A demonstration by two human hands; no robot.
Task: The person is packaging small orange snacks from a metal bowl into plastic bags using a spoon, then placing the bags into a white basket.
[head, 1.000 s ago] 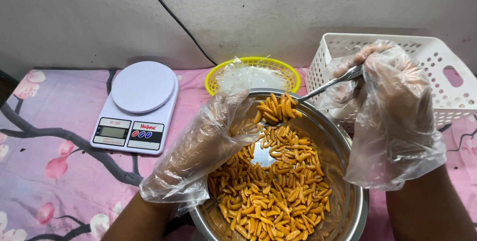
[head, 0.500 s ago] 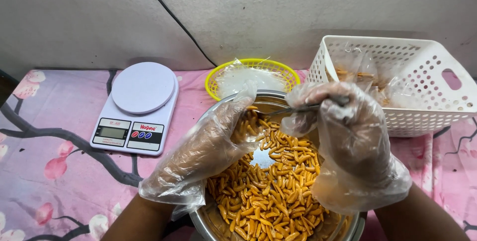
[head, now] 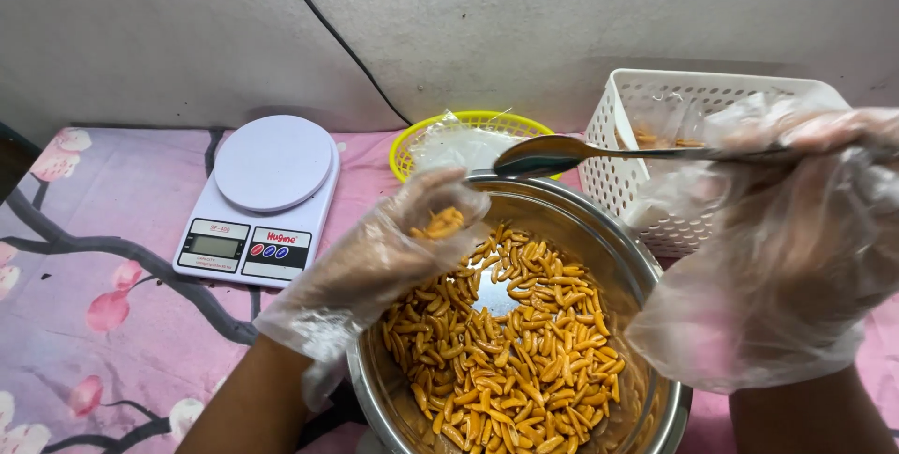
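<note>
A steel bowl (head: pixel 646 276) holds many orange stick-shaped snacks (head: pixel 510 342). My left hand (head: pixel 393 248), in a loose clear plastic glove, hovers over the bowl's left rim and cups a small pile of the snacks in its palm. My right hand (head: pixel 796 220), gloved the same way, is raised at the right and grips the handle of a metal spoon (head: pixel 552 154). The spoon's bowl is level above the far rim of the steel bowl and looks empty.
A white digital kitchen scale (head: pixel 267 197) sits left of the bowl on a pink floral tablecloth (head: pixel 94 257). Behind the bowl is a yellow mesh basket (head: pixel 468 140) with clear plastic bags. A white perforated basket (head: pixel 646 136) stands at the right against the wall.
My right hand has lifted the spoon out of the bowl and swung to the right. My left hand has turned palm up with snacks in it.
</note>
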